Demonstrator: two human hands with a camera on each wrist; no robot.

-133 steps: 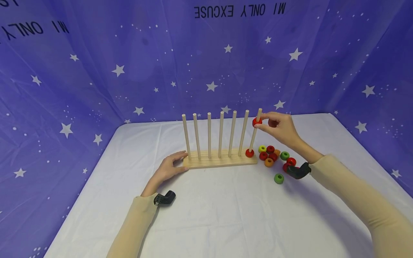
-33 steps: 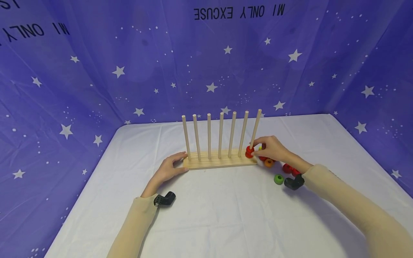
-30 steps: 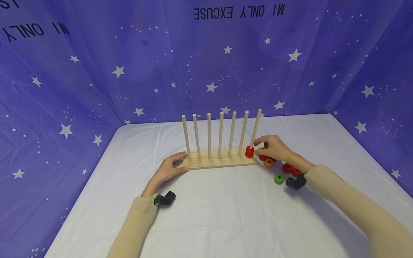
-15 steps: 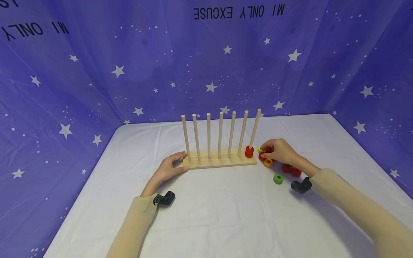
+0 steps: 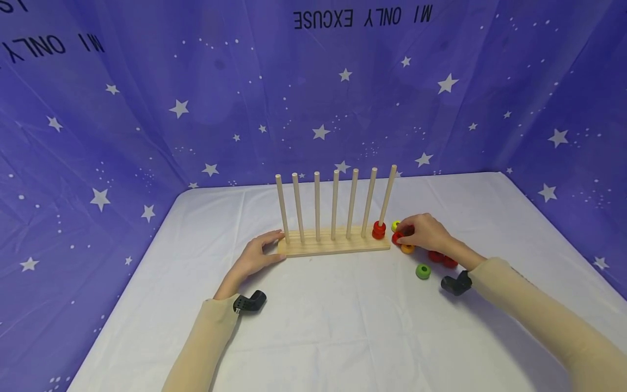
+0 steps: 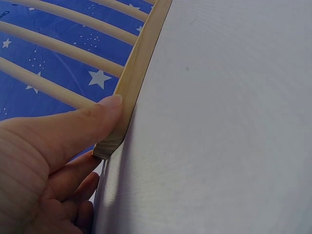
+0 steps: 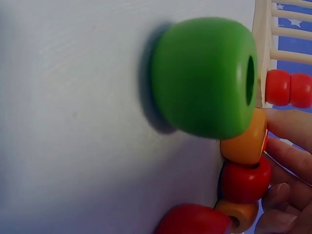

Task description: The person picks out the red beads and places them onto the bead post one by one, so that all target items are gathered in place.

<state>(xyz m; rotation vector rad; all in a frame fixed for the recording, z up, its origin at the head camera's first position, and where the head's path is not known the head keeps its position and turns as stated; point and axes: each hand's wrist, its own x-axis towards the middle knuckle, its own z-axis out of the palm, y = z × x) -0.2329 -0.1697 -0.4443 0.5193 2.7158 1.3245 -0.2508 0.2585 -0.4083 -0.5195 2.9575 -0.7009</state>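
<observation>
A wooden peg rack (image 5: 335, 247) with a row of upright pegs stands on the table. Its left end is held by my left hand (image 5: 257, 253); in the left wrist view the thumb (image 6: 109, 109) lies against the front edge of the base. Two red beads are stacked on the rightmost peg, the upper red bead (image 5: 379, 225) resting on the lower one. To the right of the rack my right hand (image 5: 425, 233) has thumb and finger about a loose red bead (image 5: 397, 238) in the pile. Most of that bead is hidden in the right wrist view.
Around the right hand lie a yellow bead (image 5: 395, 225), an orange bead (image 5: 407, 248) and more red beads (image 5: 449, 262). A green bead (image 5: 423, 271) sits apart, nearer the front. White cloth (image 5: 313, 326) covers the table, and a purple starry curtain (image 5: 274, 147) hangs behind.
My right hand lowered a red bead down the rightmost peg onto the first one, let it go, and moved right to the loose beads. The left hand stayed in place.
</observation>
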